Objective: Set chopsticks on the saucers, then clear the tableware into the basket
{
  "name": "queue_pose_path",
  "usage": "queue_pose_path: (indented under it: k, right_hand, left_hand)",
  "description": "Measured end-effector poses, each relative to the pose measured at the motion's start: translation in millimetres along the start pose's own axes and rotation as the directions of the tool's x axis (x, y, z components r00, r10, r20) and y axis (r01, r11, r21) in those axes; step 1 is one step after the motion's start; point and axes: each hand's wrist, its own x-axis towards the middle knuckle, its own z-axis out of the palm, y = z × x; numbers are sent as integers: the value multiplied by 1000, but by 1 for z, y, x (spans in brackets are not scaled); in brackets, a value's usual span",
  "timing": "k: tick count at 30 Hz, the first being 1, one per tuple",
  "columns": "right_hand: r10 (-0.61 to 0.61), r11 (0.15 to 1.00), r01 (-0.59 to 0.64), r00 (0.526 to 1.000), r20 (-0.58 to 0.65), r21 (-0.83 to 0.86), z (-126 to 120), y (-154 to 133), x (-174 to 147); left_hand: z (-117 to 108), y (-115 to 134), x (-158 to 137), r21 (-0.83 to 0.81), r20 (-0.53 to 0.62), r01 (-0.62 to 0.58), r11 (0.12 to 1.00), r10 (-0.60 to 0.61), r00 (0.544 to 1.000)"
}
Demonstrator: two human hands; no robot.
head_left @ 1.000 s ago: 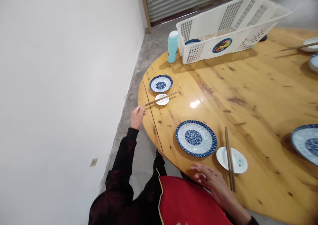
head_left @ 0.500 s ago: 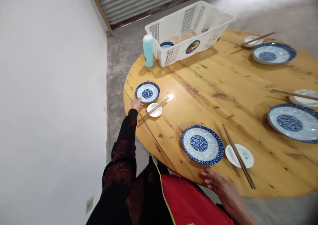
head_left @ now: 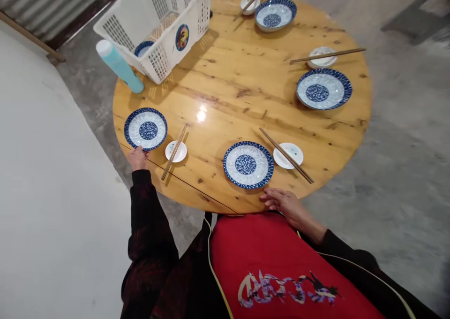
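Observation:
My left hand [head_left: 138, 159] is closed on the near rim of a blue-and-white plate [head_left: 147, 127] at the table's left edge, thumb on top and fingers partly hidden beneath. To the right of that plate, a pair of chopsticks [head_left: 180, 138] lies across a small white saucer [head_left: 180, 153]. My right hand [head_left: 283, 202] rests at the front table edge with its fingers stretched out, holding nothing. Just beyond its fingertips is a second blue-and-white plate [head_left: 248, 164]. Beside this one, another white saucer [head_left: 294, 152] carries chopsticks [head_left: 286, 155].
A white plastic basket [head_left: 163, 58] stands at the back left, with a blue-rimmed dish inside. A light-blue bottle [head_left: 121, 68] is beside it. Two more blue-rimmed dishes, the far one [head_left: 276, 15] and the right one [head_left: 323, 89], sit on the round wooden table [head_left: 225, 108].
The view has swung to the right, bringing more of the table and my red apron into sight. My left hand stays at the left plate's rim; my right hand stays near the front edge.

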Motion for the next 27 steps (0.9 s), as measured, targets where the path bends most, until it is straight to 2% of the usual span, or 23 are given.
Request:
queue_pose_path:
  k: [3, 7, 10, 12, 15, 18, 20, 24, 27]
  right_hand:
    - [-36, 999, 37, 998, 49, -31, 1, -8, 4]
    - [-114, 988, 123, 988, 104, -88, -3, -23, 15]
    - [-153, 980, 167, 980, 130, -110, -10, -28, 20]
    - [-205, 968, 219, 972, 119, -125, -15, -30, 21]
    - [-374, 911, 389, 920, 119, -140, -19, -36, 17]
    - [-516, 827, 539, 840, 167, -161, -19, -47, 16]
    - [-554, 785, 583, 812, 183, -210, -18, -53, 18]
    - [-554, 711, 579, 811, 190, -400, -18, -58, 30]
    - [-525, 620, 533, 827, 200, -576, -21, -57, 37]
  left_hand:
    - [-11, 20, -35, -29, -64, -34, 999, 32, 997]
    - [-4, 32, -106, -43, 40, -12, 999, 14, 999]
    - [18, 18, -161, -22, 198, 36, 999, -31, 980]
    - [36, 1, -191, 26, 316, 52, 998, -57, 947]
    - [63, -26, -227, 111, 443, 67, 992, -110, 890]
    - [83, -50, -250, 186, 531, 35, 982, -131, 838]
    - [90, -61, -260, 226, 570, -6, 974, -127, 812]
    - [97, -69, -266, 332, 607, -126, 935, -110, 787]
    - [98, -65, -264, 455, 623, -289, 842, -69, 779]
